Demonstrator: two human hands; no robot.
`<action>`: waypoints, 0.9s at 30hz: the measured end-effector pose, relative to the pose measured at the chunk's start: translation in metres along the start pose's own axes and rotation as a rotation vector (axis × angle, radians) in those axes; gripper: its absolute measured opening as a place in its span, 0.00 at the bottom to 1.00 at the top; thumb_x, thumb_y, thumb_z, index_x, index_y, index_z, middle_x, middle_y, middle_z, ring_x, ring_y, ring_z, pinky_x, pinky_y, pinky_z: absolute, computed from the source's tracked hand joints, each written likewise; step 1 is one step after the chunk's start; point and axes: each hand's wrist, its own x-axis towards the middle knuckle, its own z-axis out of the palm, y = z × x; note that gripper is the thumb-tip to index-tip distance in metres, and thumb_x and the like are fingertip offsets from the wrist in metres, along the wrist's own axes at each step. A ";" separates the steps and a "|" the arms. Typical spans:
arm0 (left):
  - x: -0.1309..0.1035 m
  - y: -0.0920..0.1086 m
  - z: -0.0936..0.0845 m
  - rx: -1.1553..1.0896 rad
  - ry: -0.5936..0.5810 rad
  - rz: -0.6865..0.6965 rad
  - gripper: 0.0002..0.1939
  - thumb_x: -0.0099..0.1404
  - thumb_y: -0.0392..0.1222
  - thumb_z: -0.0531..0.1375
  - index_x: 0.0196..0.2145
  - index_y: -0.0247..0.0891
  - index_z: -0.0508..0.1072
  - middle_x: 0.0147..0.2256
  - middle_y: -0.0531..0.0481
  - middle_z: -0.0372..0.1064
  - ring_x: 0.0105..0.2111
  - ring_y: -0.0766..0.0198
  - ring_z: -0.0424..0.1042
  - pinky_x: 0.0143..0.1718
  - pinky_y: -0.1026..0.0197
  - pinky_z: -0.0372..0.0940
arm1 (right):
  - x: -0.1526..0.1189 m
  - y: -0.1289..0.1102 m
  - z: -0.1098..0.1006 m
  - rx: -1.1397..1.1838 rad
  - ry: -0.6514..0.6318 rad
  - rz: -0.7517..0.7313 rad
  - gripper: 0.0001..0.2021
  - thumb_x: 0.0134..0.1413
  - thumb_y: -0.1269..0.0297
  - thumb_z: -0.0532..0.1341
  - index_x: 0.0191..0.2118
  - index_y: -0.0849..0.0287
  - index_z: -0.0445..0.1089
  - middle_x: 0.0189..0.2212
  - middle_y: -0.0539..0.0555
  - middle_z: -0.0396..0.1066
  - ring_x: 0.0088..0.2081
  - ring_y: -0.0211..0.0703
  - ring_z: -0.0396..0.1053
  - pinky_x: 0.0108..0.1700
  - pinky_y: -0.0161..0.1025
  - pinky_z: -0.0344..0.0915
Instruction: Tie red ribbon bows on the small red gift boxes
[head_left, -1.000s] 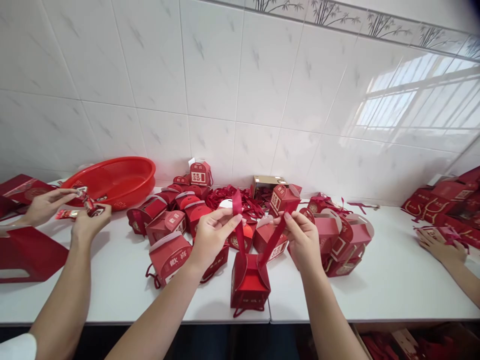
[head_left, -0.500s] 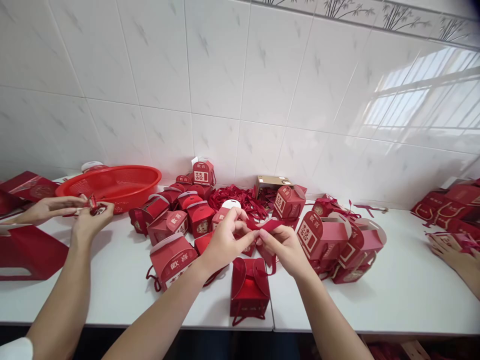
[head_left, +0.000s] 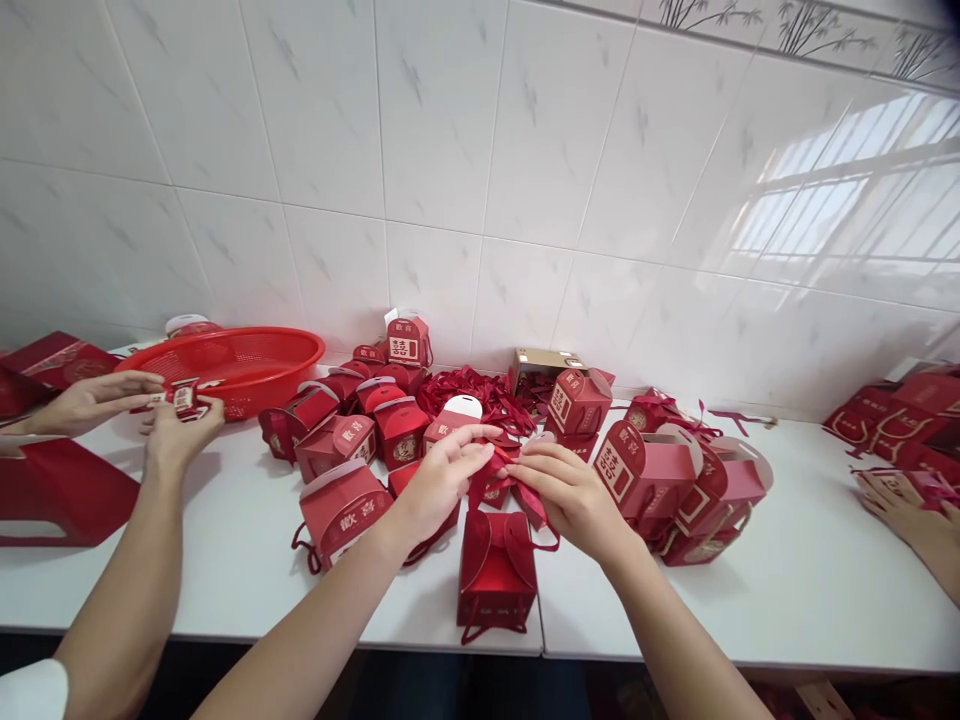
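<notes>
A small red box (head_left: 498, 570) with folded top flaps and a cord at its front stands near the table's front edge. Above it, a dark red ribbon (head_left: 529, 500) runs between my two hands and trails down to the right. My left hand (head_left: 444, 482) pinches the ribbon at its left part, fingers bent together. My right hand (head_left: 574, 495) holds the ribbon from the right, fingers curled over it. The fingertips of both hands are close together, and the ribbon's exact shape between them is partly hidden.
Red boxes (head_left: 341, 510) crowd the left, with more boxes (head_left: 649, 475) at right. Behind lie a ribbon pile (head_left: 476, 390) and cardboard box (head_left: 547, 359). Near a red basket (head_left: 255, 355), another person's hands (head_left: 180, 435) hold wrapped sweets; someone's hand (head_left: 911, 515) is far right.
My hands have turned, and the fingers of my right hand now lie over the ribbon. The ribbon hangs lower between them. At left, the other person's hands have shifted slightly with the sweets.
</notes>
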 end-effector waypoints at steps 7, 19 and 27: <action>-0.034 -0.021 -0.046 0.998 0.379 0.785 0.06 0.61 0.35 0.59 0.38 0.38 0.73 0.30 0.51 0.71 0.31 0.66 0.70 0.37 0.65 0.65 | -0.065 -0.006 -0.002 0.036 0.320 0.443 0.13 0.59 0.69 0.57 0.47 0.54 0.73 0.39 0.55 0.77 0.39 0.44 0.74 0.41 0.39 0.71; -0.104 -0.100 -0.071 1.193 0.456 0.576 0.05 0.63 0.33 0.55 0.34 0.39 0.70 0.34 0.48 0.67 0.38 0.60 0.69 0.42 0.57 0.64 | -0.157 0.017 0.011 -0.189 0.233 0.853 0.21 0.56 0.51 0.56 0.48 0.62 0.70 0.44 0.63 0.73 0.45 0.53 0.71 0.45 0.47 0.69; -0.065 -0.102 -0.024 0.787 0.312 0.111 0.09 0.62 0.46 0.57 0.35 0.40 0.61 0.35 0.50 0.64 0.38 0.59 0.68 0.42 0.57 0.64 | -0.094 -0.011 0.046 0.185 -0.017 0.777 0.19 0.64 0.59 0.47 0.54 0.58 0.66 0.50 0.60 0.70 0.52 0.49 0.67 0.53 0.48 0.64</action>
